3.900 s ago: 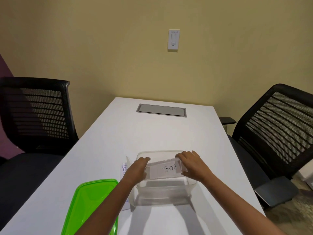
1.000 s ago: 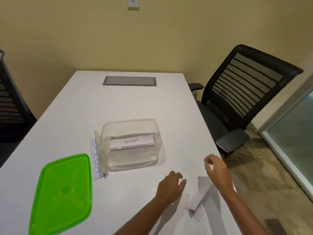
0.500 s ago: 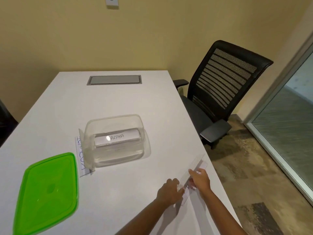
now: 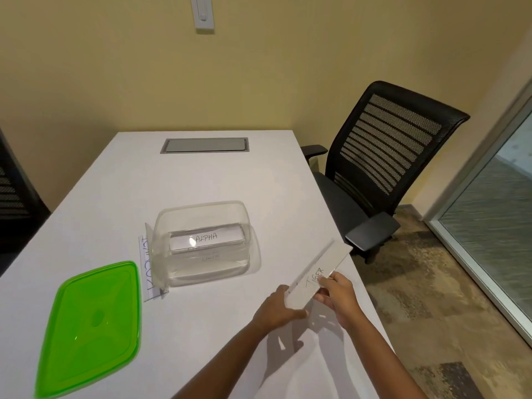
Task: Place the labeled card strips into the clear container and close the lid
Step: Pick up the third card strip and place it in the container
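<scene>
A clear container (image 4: 203,245) stands open on the white table (image 4: 201,182), with a card strip marked ALPHA (image 4: 205,239) on top of others inside. Another labeled strip (image 4: 147,270) lies against its left wall on the table. The green lid (image 4: 90,326) lies flat at the left front. Both hands hold a white card strip marked TIGER (image 4: 318,273) lifted off the table, right of the container. My left hand (image 4: 277,308) grips its near left edge and my right hand (image 4: 335,292) pinches its right side.
A black mesh chair (image 4: 380,156) stands close to the table's right edge, its armrest (image 4: 372,230) near the raised strip. Another dark chair (image 4: 14,194) is at the far left. A grey cable hatch (image 4: 205,145) sits at the table's far end. A glass door is at the right.
The BETA strip I held over the container is now inside, under ALPHA. Both hands moved to the table's right front, took hold of the TIGER strip and raised it.
</scene>
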The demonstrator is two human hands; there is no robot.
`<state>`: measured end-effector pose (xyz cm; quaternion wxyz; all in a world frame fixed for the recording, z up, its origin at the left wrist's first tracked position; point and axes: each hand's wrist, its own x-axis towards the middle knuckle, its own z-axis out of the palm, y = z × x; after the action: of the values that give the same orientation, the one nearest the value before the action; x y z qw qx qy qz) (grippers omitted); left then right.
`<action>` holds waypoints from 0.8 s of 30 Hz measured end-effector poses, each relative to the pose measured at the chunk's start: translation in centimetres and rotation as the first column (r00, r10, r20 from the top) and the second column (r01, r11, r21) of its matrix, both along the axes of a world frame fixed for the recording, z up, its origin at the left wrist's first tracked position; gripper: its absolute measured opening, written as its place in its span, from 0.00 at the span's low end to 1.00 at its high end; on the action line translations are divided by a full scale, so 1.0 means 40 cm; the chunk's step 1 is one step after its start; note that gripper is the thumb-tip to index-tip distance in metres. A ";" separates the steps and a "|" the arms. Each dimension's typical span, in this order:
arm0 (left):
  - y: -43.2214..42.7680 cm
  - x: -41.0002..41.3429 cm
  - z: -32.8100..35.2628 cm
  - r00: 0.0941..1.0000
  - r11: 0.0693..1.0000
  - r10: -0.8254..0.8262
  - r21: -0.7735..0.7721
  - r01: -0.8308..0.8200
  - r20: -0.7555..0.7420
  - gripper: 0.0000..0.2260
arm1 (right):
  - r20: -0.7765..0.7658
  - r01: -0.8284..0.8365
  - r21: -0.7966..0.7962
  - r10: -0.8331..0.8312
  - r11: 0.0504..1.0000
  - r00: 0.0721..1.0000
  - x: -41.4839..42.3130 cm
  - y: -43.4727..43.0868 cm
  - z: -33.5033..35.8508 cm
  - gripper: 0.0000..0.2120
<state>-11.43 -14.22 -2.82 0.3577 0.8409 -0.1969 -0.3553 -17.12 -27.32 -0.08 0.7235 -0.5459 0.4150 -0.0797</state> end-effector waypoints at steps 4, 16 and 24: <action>0.026 0.047 0.025 0.999 0.999 0.007 -0.032 -0.006 0.051 0.29 | 0.059 -0.095 -0.005 0.095 0.995 0.994 0.012 0.001 0.035 0.07; 0.150 0.161 0.102 0.999 0.987 -0.038 -0.157 0.043 0.035 0.20 | 0.098 0.034 -0.413 0.008 0.910 0.995 0.080 -0.063 0.100 0.24; 0.225 0.224 0.148 0.995 0.980 -0.102 -0.173 0.103 0.016 0.21 | -0.057 -0.398 -0.239 0.396 0.886 0.916 0.106 -0.085 0.111 0.22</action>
<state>-2.48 -5.22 3.11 0.4101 0.7966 -0.2714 -0.3517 -12.87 -30.71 4.36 0.6498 -0.7049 0.2838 0.0209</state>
